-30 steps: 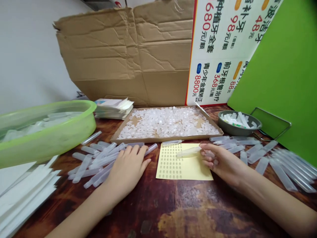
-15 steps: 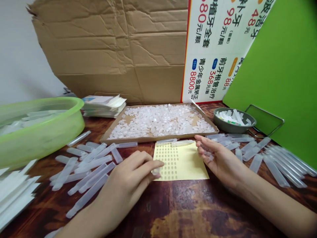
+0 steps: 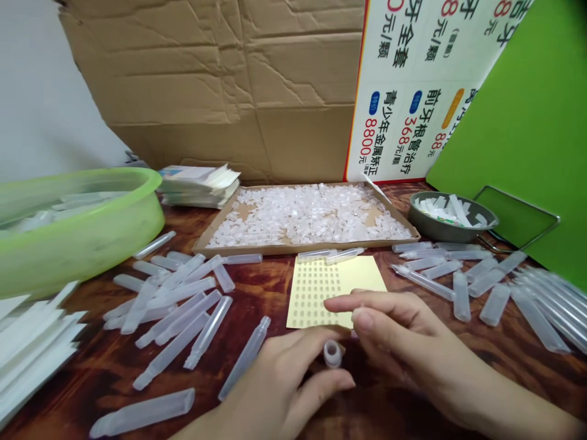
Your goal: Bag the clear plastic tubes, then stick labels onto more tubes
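Note:
My left hand is closed around a translucent plastic tube, whose round open end faces me between the thumb and index finger. Just to the right, my right hand hovers close to the tube, its index finger and thumb stretched out and apart. Its lower fingers are hidden, so anything in the palm cannot be seen. Behind both hands lies a yellow sheet with rows of small printed stickers on its left part. Two clear tubes rest on the sheet's far edge.
A shallow cardboard tray holds many small clear plastic pieces. Loose tubes lie at left, and more tubes at right. A green basin, white papers, a grey bowl and a booklet stack surround the work area.
Both hands have come together in front of the yellow sheet. A tube now shows in my left hand, which was at the stickers. My right hand moved left and nearer. The view shifted slightly.

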Tool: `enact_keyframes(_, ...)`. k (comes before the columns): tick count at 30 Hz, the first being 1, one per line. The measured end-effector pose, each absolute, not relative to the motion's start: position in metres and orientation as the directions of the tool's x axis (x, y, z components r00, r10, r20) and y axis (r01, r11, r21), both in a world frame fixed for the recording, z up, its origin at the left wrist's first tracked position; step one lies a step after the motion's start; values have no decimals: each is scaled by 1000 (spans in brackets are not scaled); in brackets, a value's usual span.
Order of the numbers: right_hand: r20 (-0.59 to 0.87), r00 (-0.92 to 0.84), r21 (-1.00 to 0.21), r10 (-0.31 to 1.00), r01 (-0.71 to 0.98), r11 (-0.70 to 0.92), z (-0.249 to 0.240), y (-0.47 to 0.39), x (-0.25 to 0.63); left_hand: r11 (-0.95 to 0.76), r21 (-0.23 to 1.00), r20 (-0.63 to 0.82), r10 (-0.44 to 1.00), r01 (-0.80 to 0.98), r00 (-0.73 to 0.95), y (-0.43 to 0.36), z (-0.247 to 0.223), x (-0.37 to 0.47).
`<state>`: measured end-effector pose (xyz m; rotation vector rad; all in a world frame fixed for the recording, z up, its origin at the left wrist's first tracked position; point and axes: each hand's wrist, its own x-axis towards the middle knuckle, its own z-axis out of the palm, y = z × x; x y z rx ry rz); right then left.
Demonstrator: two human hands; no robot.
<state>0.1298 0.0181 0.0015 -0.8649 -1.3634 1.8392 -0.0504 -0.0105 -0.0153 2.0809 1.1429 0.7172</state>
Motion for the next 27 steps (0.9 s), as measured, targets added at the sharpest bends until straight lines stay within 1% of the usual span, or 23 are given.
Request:
enact_keyframes(2, -114, -540, -940, 834, -213, -266, 1, 13, 127, -435, 766, 164, 844, 474, 510, -12, -16, -48)
enact_keyframes(4, -112, -513, -929, 851, -250, -273, 2, 9, 125, -441, 782, 166, 828, 441, 536, -13, -16, -47)
enact_keyframes(7, -121, -523, -949, 844, -190, -254, 7, 7, 124, -455, 784, 179, 817, 422, 548, -16, -15, -45)
enact_keyframes(11, -128, -562, -962, 817, -130, -240, 12, 8, 125, -459, 743, 172, 834, 488, 523, -18, -13, -45)
enact_keyframes(13, -112, -550, -974, 828, -105, -202, 13, 6, 125, -469, 733, 165, 825, 493, 540, -19, -13, -45)
enact_keyframes(16, -53, -543, -998, 838, 4, -61, 13, 0, 127, -469, 734, 126, 805, 491, 580, -18, -16, -45)
enact_keyframes(19, 94, -537, -974, 839, 123, 188, 10, -3, 126, -465, 729, 81, 786, 501, 612, -16, -20, -44)
enact_keyframes(22, 340, -525, -872, 780, 134, 471, 5, -1, 124, -475, 720, 55, 766, 507, 640, -15, -21, -44)
enact_keyframes(24, 479, -513, -783, 713, 118, 611, 1, 1, 122, -479, 715, 74, 776, 509, 626, -17, -18, -45)
enact_keyframes(25, 513, -504, -745, 695, 142, 652, 0, 2, 122, -480, 717, 93, 784, 505, 614, -18, -17, -46)
enact_keyframes(27, 531, -507, -672, 679, 237, 702, -2, 3, 121, -480, 730, 139, 801, 487, 582, -20, -14, -47)
